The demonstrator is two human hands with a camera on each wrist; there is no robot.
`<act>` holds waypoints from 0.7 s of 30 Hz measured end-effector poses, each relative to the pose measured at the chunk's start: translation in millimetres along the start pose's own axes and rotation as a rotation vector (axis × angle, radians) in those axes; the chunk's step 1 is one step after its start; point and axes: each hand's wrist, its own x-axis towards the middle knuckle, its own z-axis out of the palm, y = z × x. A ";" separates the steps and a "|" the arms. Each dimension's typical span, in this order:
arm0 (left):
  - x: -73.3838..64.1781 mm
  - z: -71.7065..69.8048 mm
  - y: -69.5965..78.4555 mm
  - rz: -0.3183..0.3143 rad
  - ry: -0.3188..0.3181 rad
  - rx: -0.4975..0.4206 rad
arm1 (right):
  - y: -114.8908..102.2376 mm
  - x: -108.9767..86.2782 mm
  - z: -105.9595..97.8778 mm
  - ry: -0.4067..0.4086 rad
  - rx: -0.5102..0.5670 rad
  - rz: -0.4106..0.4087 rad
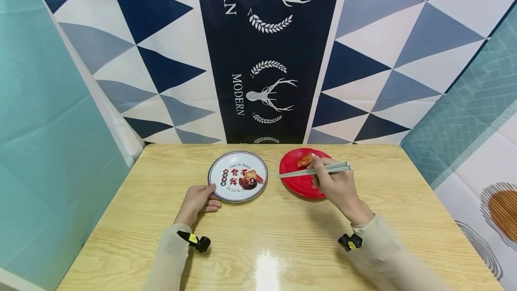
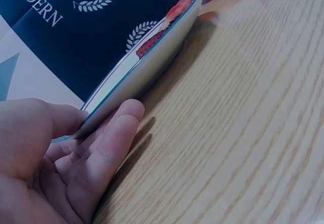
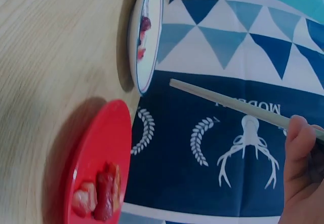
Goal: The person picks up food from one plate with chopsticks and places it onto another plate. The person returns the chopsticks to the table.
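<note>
My left hand [image 1: 198, 202] pinches the near-left rim of a white plate [image 1: 220, 164] with a dark edge and red characters, thumb on top and fingers underneath. Glossy dark brown and yellowish food pieces [image 1: 251, 179] lie on this plate's right side. In my right hand [image 1: 338, 187] is a pair of pale green chopsticks [image 1: 294, 174], held over a red plate [image 1: 288, 161]. Their tips point left toward the white plate, with no food between them. Orange-brown food [image 1: 304, 160] sits on the red plate; the right wrist view shows several glossy food pieces [image 3: 104, 191] there.
Both plates are near the far edge of a light wood table [image 1: 250, 232]. Behind it hangs a patterned cloth [image 1: 266, 57] with deer heads and triangles. A teal cloth [image 1: 52, 125] covers the left side. Each wrist wears a small black camera strap.
</note>
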 end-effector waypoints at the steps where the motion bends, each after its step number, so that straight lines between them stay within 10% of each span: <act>1: -0.1 0.1 0.0 0.003 0.001 0.002 | -0.4 0.3 -2.4 0.009 0.000 -0.005; 21: 1.9 3.7 -1.2 0.007 0.013 0.038 | 22.3 -8.4 -55.9 0.071 -0.122 -0.069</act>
